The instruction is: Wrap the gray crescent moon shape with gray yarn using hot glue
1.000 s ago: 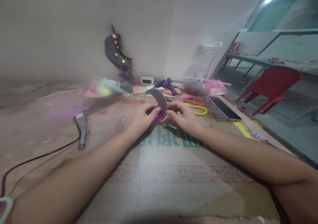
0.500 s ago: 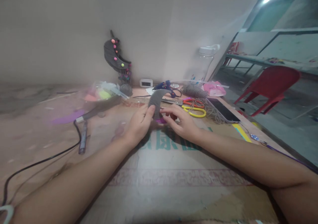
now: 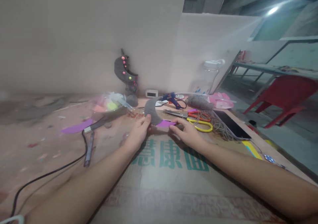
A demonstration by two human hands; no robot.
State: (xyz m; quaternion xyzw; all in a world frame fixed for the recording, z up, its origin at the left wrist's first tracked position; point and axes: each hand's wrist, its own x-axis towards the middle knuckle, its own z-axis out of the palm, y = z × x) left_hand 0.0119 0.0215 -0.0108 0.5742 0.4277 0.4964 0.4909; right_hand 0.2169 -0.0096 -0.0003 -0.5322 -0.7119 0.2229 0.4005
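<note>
Between my hands is a crescent-moon shape (image 3: 152,111), grey over most of its length, with a bare purple end (image 3: 165,123). My left hand (image 3: 139,131) grips its grey part, thumb on the front face. At the purple end, my right hand (image 3: 185,131) pinches the tip between thumb and fingers. Just beyond my right hand lie yellow-handled scissors (image 3: 205,126) and an orange-handled tool (image 3: 198,115). Grey yarn (image 3: 221,126) is loosely tangled beside them, near a grey yarn ball or skein (image 3: 200,102).
A decorated grey crescent (image 3: 120,68) with small coloured balls stands by the wall. Behind are a blue glue gun (image 3: 172,99), small clock (image 3: 151,93) and bottle (image 3: 211,75). A phone (image 3: 232,124) lies right; a purple piece (image 3: 77,127), marker (image 3: 88,151) and black cable (image 3: 49,173) lie left.
The crescent has turned so that more of its purple end shows. My right hand has shifted from its inner edge to the purple tip. The camera view has tilted up slightly.
</note>
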